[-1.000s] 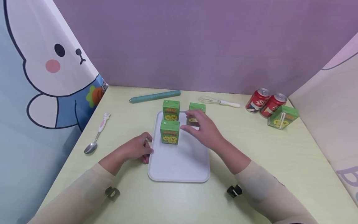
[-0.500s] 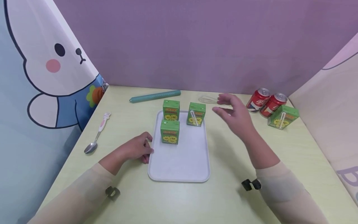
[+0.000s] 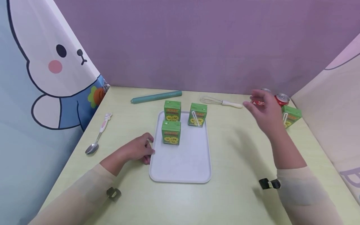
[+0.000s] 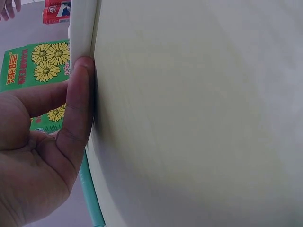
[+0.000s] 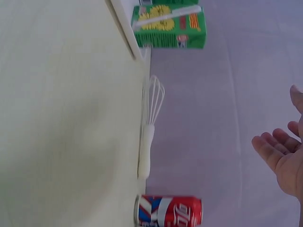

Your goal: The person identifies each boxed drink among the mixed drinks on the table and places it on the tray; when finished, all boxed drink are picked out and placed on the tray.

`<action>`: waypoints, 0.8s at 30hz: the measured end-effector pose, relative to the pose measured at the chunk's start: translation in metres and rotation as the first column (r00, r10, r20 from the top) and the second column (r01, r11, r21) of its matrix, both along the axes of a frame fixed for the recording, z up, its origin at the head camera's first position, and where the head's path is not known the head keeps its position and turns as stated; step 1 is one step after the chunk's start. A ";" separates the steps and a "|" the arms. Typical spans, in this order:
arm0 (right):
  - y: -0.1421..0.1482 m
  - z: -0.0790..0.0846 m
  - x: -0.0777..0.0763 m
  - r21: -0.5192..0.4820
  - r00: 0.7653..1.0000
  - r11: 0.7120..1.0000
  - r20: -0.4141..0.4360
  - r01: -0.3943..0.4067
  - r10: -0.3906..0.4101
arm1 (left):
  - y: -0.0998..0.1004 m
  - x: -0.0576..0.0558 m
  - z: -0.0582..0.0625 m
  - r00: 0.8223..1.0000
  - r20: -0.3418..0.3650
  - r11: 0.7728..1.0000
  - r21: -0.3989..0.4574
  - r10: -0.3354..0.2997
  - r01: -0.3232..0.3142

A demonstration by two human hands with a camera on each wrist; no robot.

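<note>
A white tray (image 3: 194, 162) lies on the table with three green drink cartons about its far half: a front one (image 3: 171, 132), a back-left one (image 3: 172, 111) and a back-right one (image 3: 197, 115) with a white straw. My left hand (image 3: 137, 148) holds the tray's left rim with curled fingers; in the left wrist view a fingertip (image 4: 84, 68) meets the edge. Raised at the right, my right hand (image 3: 267, 114) holds nothing, thumb and fingers spread apart. It overlaps a red soda can (image 3: 257, 102), hiding most of it. Beside that stand another can (image 3: 282, 99) and a carton (image 3: 291, 116), partly covered.
A whisk (image 3: 222, 102) with a white handle lies near the back edge, left of the cans. Further left is a teal stick (image 3: 156, 97). At the table's left side rests a spoon (image 3: 98, 134). A purple backdrop (image 3: 197, 47) rises behind the table.
My right hand has left the back-right carton and moved right, past the whisk, to in front of the cans. The left hand and tray have not moved.
</note>
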State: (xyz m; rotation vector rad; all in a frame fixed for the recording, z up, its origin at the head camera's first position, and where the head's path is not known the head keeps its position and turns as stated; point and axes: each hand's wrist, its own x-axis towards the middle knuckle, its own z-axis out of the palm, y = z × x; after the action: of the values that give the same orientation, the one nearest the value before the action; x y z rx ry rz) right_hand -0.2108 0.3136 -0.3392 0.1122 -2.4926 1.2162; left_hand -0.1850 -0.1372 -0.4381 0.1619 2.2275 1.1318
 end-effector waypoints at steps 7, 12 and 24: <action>0.047 0.004 0.004 -0.010 0.978 0.988 0.142 0.153 -0.150 | 0.000 0.001 0.000 1.000 -0.005 1.000 0.006 -0.001 0.001; 0.081 0.005 0.007 -0.010 0.944 0.960 0.186 0.280 -0.274 | 0.000 0.001 0.000 1.000 -0.004 1.000 0.005 0.001 -0.001; 0.149 -0.026 0.009 0.019 0.890 0.916 0.229 0.400 -0.394 | 0.000 0.002 0.002 1.000 -0.004 1.000 -0.001 0.002 -0.002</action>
State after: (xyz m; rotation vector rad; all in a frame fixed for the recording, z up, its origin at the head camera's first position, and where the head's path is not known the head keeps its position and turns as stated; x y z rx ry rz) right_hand -0.2019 0.4622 -0.3648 -0.5525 -2.5121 1.1371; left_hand -0.1829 -0.1374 -0.4366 0.1620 2.2324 1.1326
